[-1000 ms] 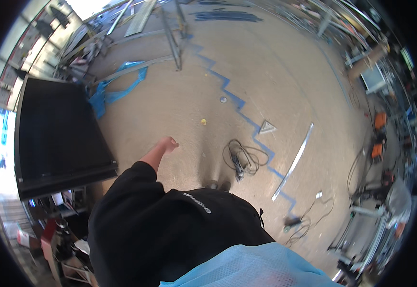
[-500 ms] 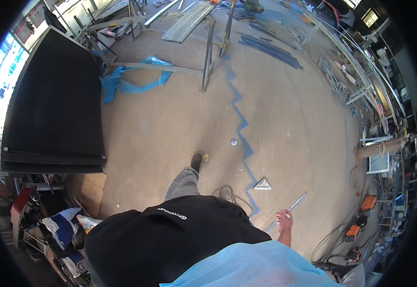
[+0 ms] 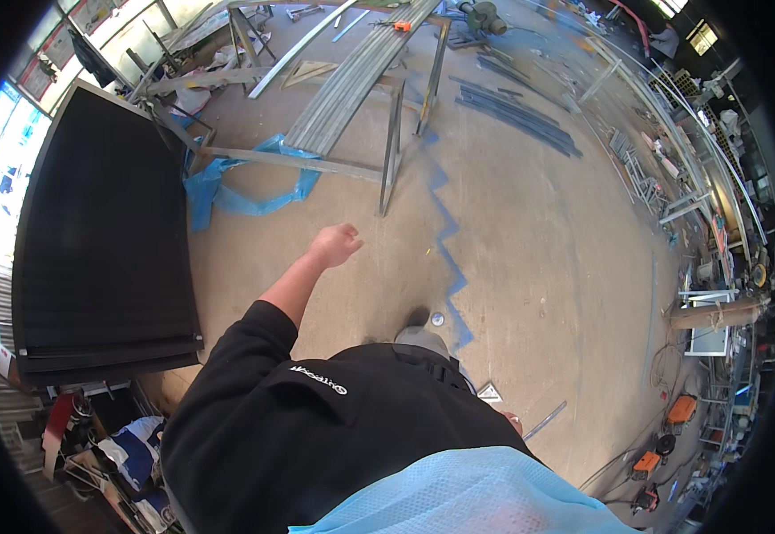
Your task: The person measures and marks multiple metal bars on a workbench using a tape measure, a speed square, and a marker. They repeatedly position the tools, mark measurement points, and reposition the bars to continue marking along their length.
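Note:
My left hand (image 3: 339,246) is stretched out in front of me over the floor, fingers loosely bent and somewhat apart, with nothing visible in it. The nearest thing ahead of it is a metal trestle frame (image 3: 316,163) with long grey ribbed strips (image 3: 361,76) lying across it. Low on my right side, my right hand (image 3: 514,422) is mostly hidden by my body. A thin straight metal bar (image 3: 546,420) sticks out from it, so the hand appears closed around the bar. Near that hand lies a small triangular piece (image 3: 490,392) on the floor.
Blue plastic film (image 3: 205,200) lies under the trestle. A large black panel stack (image 3: 107,240) stands at left. Dark metal lengths (image 3: 516,116) lie ahead on the right. Orange tools (image 3: 682,409) and cables line the right. A zigzag blue mark (image 3: 445,227) runs along the floor.
My left hand has come into view, reaching forward. The trestle and strips appear nearer. My right hand, with the bar, has dropped back and is now mostly covered by my body.

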`<state>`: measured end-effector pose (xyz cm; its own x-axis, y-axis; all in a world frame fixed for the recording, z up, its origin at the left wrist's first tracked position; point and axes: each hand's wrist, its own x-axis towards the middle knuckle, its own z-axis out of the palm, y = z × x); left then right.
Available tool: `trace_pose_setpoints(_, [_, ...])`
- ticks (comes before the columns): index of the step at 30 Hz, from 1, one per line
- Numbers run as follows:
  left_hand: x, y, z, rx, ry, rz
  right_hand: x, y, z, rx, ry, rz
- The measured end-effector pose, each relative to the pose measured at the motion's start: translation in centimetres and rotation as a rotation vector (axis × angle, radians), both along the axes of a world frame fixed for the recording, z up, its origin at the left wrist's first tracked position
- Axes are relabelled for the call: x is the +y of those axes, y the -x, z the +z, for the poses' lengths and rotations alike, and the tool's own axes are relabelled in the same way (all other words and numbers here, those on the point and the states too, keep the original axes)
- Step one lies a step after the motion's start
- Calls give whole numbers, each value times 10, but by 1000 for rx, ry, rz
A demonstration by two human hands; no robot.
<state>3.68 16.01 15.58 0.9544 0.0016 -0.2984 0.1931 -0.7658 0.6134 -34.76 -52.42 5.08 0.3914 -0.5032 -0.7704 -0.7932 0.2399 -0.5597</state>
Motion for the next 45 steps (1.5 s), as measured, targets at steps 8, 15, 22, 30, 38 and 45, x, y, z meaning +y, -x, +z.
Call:
trace_pose_setpoints(8, [-71,-129,5,203,-119,-425,-37,-170,-48,32,-128,54])
trace_pose_setpoints(15, [-85,-252,19,308,-195,-350,-107,-434,-25,26,-167,239])
trace_pose_setpoints(22, [-98,-428,64,85,-188,-159,-130,-701,51,-55,49,159])
trace_pose_setpoints(30, [-54,-664,83,-165,-252,109,-120,-797,44,-12,-81,218])
trace_pose_setpoints(38, [-18,-853,111,-41,-514,316,-136,-901,43,57,-94,269])
trace_pose_setpoints(45, [3,-910,104,258,-627,303,-151,-1061,17,92,-125,369])
